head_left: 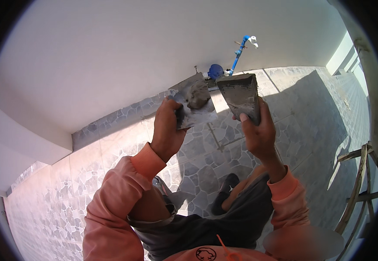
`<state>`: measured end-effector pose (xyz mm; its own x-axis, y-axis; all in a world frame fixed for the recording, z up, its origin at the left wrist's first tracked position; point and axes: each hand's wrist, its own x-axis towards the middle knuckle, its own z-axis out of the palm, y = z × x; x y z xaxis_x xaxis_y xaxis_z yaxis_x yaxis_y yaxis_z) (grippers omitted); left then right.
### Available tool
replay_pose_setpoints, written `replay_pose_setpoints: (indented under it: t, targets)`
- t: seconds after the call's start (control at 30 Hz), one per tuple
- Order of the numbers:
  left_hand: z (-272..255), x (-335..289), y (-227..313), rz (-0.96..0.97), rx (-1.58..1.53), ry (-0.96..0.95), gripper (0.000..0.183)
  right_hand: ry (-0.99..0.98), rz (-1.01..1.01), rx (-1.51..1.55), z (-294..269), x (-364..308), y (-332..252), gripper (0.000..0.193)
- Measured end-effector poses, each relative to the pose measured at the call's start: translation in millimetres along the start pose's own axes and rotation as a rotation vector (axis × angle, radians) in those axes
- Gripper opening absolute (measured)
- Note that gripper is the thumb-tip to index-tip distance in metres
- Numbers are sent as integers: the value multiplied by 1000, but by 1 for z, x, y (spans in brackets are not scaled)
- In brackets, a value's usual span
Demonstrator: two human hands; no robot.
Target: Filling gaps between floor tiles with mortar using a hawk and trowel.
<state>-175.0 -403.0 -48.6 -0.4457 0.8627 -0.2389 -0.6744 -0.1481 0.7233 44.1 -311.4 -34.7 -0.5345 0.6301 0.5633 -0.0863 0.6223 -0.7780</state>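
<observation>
In my left hand (168,126) is a flat, shiny grey metal plate (193,120), with my thumb over its upper side. A lump of wet grey mortar (198,95) sits on it. To its right, my right hand (260,132) grips the near, narrow end of a tapered tile piece (243,96). Grey mortar coats its upturned face, with ridges near the far end. The two pieces are held side by side above the floor, a narrow gap between them. The fingers beneath both are mostly hidden.
Ahead stands a white wall (132,52) with a grey stone-pattern skirting (111,114) at its foot. A blue water pipe with a white tap (237,54) and a round blue meter (215,71) stand by it. At right is a wooden frame (359,187). The floor (197,150) is stone-patterned tile.
</observation>
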Motion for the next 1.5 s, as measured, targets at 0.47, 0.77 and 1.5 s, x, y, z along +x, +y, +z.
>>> replay_pose_setpoints:
  t: [0.47, 0.77, 1.5]
  targets:
    - [14, -10, -3, 2, 24, -94, 23, -125, -541, -471, 18, 10, 15, 72]
    - [-8, -8, 17, 540, 687, -148, 25, -135, -167, -384, -7, 2, 32, 50]
    - [-8, -7, 7, 57, 243, -127, 14, -188, -173, -277, -15, 16, -7, 32]
